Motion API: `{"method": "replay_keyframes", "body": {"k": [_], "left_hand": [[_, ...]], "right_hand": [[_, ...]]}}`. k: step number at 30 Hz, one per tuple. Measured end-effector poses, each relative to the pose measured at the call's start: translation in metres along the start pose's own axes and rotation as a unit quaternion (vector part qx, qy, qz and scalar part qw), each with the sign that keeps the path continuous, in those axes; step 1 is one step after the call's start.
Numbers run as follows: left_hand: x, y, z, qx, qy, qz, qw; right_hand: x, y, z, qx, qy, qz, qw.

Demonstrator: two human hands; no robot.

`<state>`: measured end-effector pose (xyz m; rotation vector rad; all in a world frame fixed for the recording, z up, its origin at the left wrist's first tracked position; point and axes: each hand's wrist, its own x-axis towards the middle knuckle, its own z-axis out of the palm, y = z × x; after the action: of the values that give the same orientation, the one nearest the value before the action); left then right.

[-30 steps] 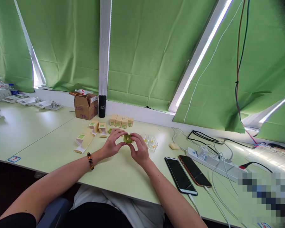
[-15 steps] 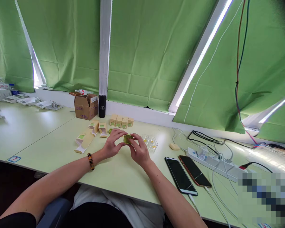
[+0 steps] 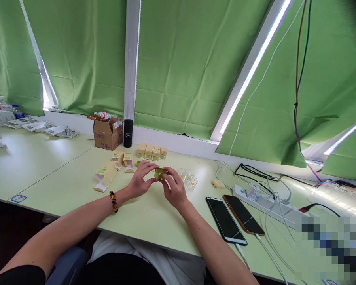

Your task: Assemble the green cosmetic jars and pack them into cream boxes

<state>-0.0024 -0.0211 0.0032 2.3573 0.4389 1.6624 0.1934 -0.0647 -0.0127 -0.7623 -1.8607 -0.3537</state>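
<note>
A small green rounded-square piece, perhaps a shallow cup or lid [image 3: 159, 173], is held above the table between both hands. My left hand [image 3: 140, 180] pinches its left edge with fingers and thumb. On the other side, my right hand [image 3: 174, 188] grips the right edge, one fingertip reaching toward its face. Behind my left hand lies another green piece [image 3: 138, 163], partly hidden. Clear cups with yellow bits [image 3: 190, 177] stand just right of my right hand. Opened small cartons with green windows [image 3: 128, 161] lie to the left, one of them flattened out [image 3: 104, 176].
Several closed small cartons [image 3: 148, 151] stand in a row at the back. Beside them are a black tumbler [image 3: 127, 133] and a cardboard box [image 3: 107, 133]. On the right lie two phones [image 3: 226, 219], a beige block [image 3: 218, 183], a white power strip [image 3: 267, 206] and tangled cables.
Hardly anything differs. The green piece appears tilted slightly, and my right fingertip has shifted a little on it; both hands keep their place.
</note>
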Motion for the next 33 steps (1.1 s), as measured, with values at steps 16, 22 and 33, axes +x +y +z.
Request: {"method": "replay_keyframes", "body": {"k": [16,22,33], "left_hand": [[-0.0017,-0.0055,0.002,0.013,0.012,0.021,1.0],[0.0001,-0.004,0.0009,0.015,0.008,0.02,1.0],[-0.0007,-0.0087,0.0049,-0.018,0.015,-0.171,0.985]], "right_hand": [[0.0023,-0.0005,0.0014,-0.004,0.006,-0.029,1.0],[0.0036,-0.0044,-0.0009,0.023,0.021,-0.003,1.0],[-0.0034,-0.0037,0.0029,0.057,0.019,0.042,0.997]]}}
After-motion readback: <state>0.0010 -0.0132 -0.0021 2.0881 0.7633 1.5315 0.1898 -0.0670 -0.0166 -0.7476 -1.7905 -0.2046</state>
